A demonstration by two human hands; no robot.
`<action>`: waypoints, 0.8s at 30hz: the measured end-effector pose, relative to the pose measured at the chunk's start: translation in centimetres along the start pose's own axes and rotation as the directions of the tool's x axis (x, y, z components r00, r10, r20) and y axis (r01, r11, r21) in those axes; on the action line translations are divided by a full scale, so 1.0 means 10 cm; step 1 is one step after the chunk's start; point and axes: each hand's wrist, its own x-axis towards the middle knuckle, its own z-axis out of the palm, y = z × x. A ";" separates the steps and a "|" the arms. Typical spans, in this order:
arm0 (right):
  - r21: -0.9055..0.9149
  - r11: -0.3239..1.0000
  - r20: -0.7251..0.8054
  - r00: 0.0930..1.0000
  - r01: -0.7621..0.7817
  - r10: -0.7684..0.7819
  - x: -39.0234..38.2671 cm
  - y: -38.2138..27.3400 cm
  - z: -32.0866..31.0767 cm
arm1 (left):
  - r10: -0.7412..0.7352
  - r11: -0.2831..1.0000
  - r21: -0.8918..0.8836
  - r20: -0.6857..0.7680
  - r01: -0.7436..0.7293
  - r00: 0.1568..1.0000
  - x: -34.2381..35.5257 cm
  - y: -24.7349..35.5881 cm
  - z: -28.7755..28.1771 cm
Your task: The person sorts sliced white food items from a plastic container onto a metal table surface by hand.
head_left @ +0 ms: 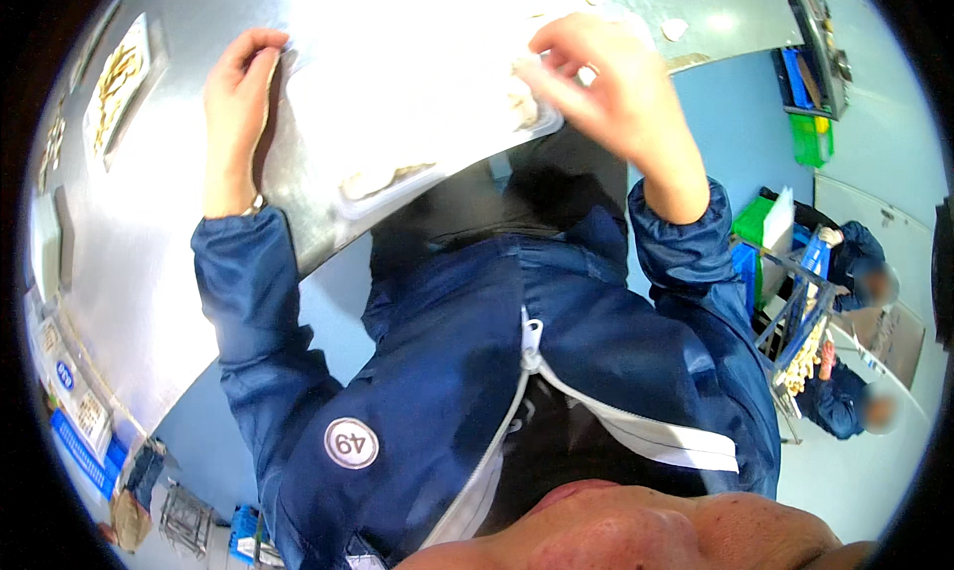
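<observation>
A pale, see-through plastic tray (397,198) lies at the near edge of the metal table, its middle washed out by glare. Whitish flat pieces (376,180) show inside its near corner, and more at its right side. My left hand (241,98) is closed at the tray's far left edge, thumb and forefinger pinched on what looks like its rim. Over the tray's right side, my right hand (611,83) has curled fingers with the thumb apart. Its fingertips are slightly blurred. A small white piece (587,75) shows in the gap beneath its fingers.
On the metal table (149,272), a white tray (117,93) of yellowish strips stands at the far left. Loose pale pieces (675,29) lie at the far right. Beyond, to the right, are a cart (795,317), a green crate (812,140) and other people in blue.
</observation>
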 end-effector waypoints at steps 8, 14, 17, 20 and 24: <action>-0.281 0.920 0.047 0.953 -0.273 0.298 -0.51 0.42 -0.28 | -0.066 0.996 0.060 -0.012 0.066 0.998 0.02 0.08 -0.01; -0.243 0.886 0.083 0.902 -0.395 0.425 -0.47 0.56 -0.15 | -0.030 0.999 -0.011 0.004 0.030 1.000 0.04 -0.08 -0.02; -0.136 0.876 0.059 0.879 -0.463 0.474 -0.49 0.63 -0.12 | -0.040 0.999 0.015 -0.013 0.040 0.999 0.02 0.01 0.02; -0.154 0.849 0.057 0.853 -0.506 0.518 -0.47 0.55 -0.14 | -0.063 0.997 0.053 -0.007 0.063 0.998 0.00 0.02 0.00; -0.207 0.847 0.043 0.861 -0.489 0.507 -0.44 0.53 -0.10 | -0.075 0.997 0.022 0.014 0.075 0.997 0.00 0.01 -0.01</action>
